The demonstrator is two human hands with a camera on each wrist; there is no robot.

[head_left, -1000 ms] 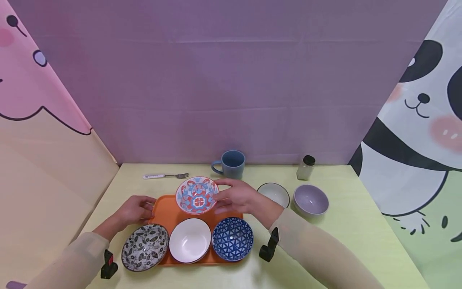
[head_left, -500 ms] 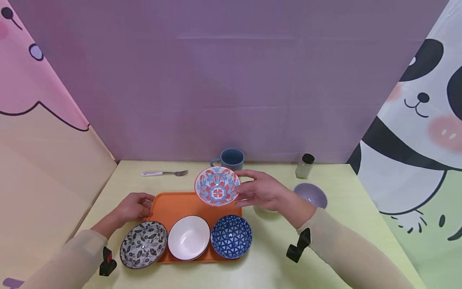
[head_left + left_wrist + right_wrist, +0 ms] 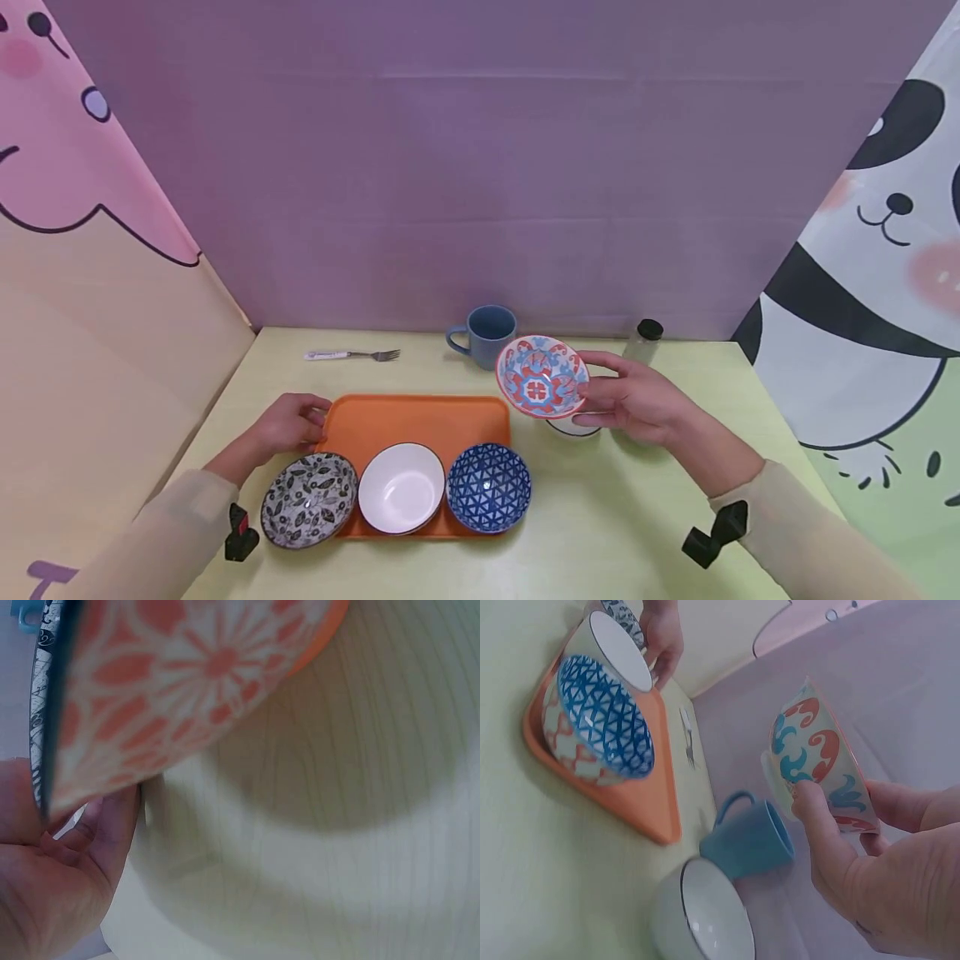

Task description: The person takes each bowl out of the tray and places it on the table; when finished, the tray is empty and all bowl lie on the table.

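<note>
My right hand (image 3: pixel 633 396) holds a red, blue and white patterned bowl (image 3: pixel 542 379) by its right rim, up in the air and tipped toward the camera. In the right wrist view the thumb presses its outer wall (image 3: pixel 799 754), with fingers on the other side. At the left, my left hand (image 3: pixel 288 423) grips the upper left edge of an orange tray (image 3: pixel 420 407), its fingers curled there. Along the tray's near side sit a black-and-white leaf-patterned bowl (image 3: pixel 310 500), overhanging the left edge, a white bowl (image 3: pixel 401 487) and a blue triangle-patterned bowl (image 3: pixel 489 487).
A blue mug (image 3: pixel 489 335) stands at the back, with a fork (image 3: pixel 352 355) to its left. A dark-rimmed white bowl (image 3: pixel 705 915) is partly hidden below the held bowl. Behind my right hand stands a black-lidded jar (image 3: pixel 647 337). The lavender bowl is hidden now.
My right hand has carried the patterned bowl from over the tray to the right, past its right edge. My left hand stays at the tray's edge.
</note>
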